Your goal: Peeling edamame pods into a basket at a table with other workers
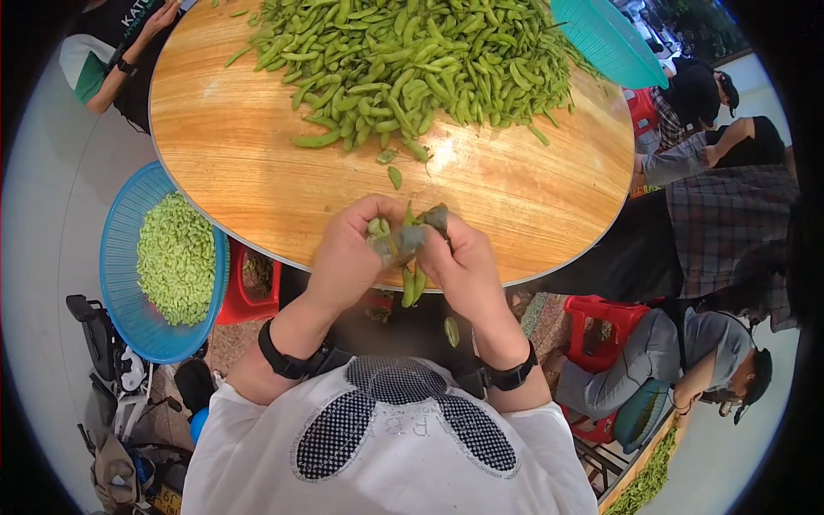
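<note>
My left hand (346, 257) and my right hand (468, 270) meet over the near edge of the table, fingers closed. Dark grey covers sit on some of the fingertips, which are smeared by motion. In the curl of my left hand show pale green soybeans (378, 227). A few green soybean pods (415, 285) hang below the fingers of my right hand, which pinches them. Beneath that hand, apart from it, is a split pod (451, 331). One loose pod (395, 177) lies on the wood just beyond my hands.
A big heap of soybean pods (412, 73) covers the far part of the round wooden table (223, 154). Left stands a blue basket (116, 257) of shelled beans, beside a red stool (262, 296). A teal basket (614, 39) is at the far right; other people sit around.
</note>
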`<action>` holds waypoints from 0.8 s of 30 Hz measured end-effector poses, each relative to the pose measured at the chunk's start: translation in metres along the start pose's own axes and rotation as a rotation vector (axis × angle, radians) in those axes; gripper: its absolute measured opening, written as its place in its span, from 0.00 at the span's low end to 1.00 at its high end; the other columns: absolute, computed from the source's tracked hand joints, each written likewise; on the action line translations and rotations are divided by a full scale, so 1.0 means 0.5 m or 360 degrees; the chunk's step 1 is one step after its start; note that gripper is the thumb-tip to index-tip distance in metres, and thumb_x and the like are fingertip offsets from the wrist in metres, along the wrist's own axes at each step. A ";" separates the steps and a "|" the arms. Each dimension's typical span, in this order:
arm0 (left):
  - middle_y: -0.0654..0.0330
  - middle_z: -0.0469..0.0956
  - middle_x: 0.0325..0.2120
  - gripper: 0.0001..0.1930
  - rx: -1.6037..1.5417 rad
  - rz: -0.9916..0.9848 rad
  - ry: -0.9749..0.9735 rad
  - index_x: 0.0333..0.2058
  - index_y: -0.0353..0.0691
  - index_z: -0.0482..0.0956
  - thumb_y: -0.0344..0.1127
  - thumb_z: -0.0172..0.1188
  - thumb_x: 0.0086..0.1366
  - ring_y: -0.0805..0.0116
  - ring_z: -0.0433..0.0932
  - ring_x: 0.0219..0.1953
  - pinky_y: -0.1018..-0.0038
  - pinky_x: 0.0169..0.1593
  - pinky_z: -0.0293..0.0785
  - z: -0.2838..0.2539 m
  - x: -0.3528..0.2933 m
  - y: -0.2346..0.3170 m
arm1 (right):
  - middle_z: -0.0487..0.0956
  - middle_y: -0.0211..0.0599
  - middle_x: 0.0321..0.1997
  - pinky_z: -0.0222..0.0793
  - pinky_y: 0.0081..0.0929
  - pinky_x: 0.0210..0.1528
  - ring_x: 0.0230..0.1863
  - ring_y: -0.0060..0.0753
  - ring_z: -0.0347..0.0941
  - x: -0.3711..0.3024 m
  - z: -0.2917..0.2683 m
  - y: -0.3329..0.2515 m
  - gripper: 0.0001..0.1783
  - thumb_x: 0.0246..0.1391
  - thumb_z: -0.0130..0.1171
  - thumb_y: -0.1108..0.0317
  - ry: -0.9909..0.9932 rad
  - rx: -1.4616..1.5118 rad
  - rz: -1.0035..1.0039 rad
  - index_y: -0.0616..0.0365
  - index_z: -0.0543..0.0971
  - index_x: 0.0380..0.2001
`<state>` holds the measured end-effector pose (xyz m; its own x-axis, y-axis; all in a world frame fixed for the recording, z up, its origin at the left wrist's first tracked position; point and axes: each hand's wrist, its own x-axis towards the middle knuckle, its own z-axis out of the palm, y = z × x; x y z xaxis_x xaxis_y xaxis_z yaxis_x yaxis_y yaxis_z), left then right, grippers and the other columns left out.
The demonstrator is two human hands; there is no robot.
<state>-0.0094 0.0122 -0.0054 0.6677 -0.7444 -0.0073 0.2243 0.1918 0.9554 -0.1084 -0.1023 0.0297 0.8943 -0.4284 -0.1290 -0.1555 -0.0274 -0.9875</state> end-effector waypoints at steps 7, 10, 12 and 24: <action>0.63 0.76 0.30 0.17 -0.0487 -0.0135 0.0124 0.38 0.35 0.77 0.16 0.43 0.54 0.77 0.73 0.29 0.83 0.33 0.69 -0.041 0.017 0.010 | 0.71 0.33 0.15 0.62 0.24 0.22 0.17 0.26 0.67 0.073 -0.047 -0.013 0.10 0.58 0.50 0.66 -0.0466 -0.0321 0.0192 0.62 0.72 0.27; 0.62 0.76 0.31 0.15 -0.0108 0.0113 -0.0080 0.37 0.35 0.77 0.17 0.46 0.54 0.77 0.72 0.28 0.85 0.30 0.66 -0.045 0.023 0.014 | 0.74 0.45 0.18 0.66 0.34 0.24 0.20 0.45 0.72 0.146 -0.053 -0.014 0.11 0.55 0.53 0.65 0.0111 -0.1009 -0.0381 0.63 0.72 0.27; 0.61 0.75 0.31 0.12 0.0356 0.0328 -0.0241 0.37 0.36 0.77 0.19 0.52 0.54 0.79 0.71 0.26 0.87 0.26 0.62 -0.035 0.023 0.020 | 0.75 0.53 0.21 0.68 0.42 0.27 0.25 0.56 0.72 0.185 -0.054 -0.010 0.11 0.51 0.56 0.65 0.0226 -0.1720 -0.0493 0.64 0.72 0.28; 0.67 0.75 0.26 0.09 -0.0679 -0.0340 0.0143 0.39 0.36 0.77 0.25 0.55 0.59 0.85 0.65 0.22 0.88 0.22 0.55 -0.002 0.015 0.016 | 0.73 0.42 0.20 0.64 0.26 0.23 0.20 0.32 0.70 0.024 -0.006 -0.022 0.09 0.52 0.56 0.70 0.0153 -0.0725 -0.0355 0.64 0.71 0.32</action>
<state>-0.0020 0.0089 0.0017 0.6294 -0.7411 -0.2337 0.6217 0.2998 0.7236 -0.0974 -0.1096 0.0394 0.8873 -0.4478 0.1106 -0.1512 -0.5089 -0.8475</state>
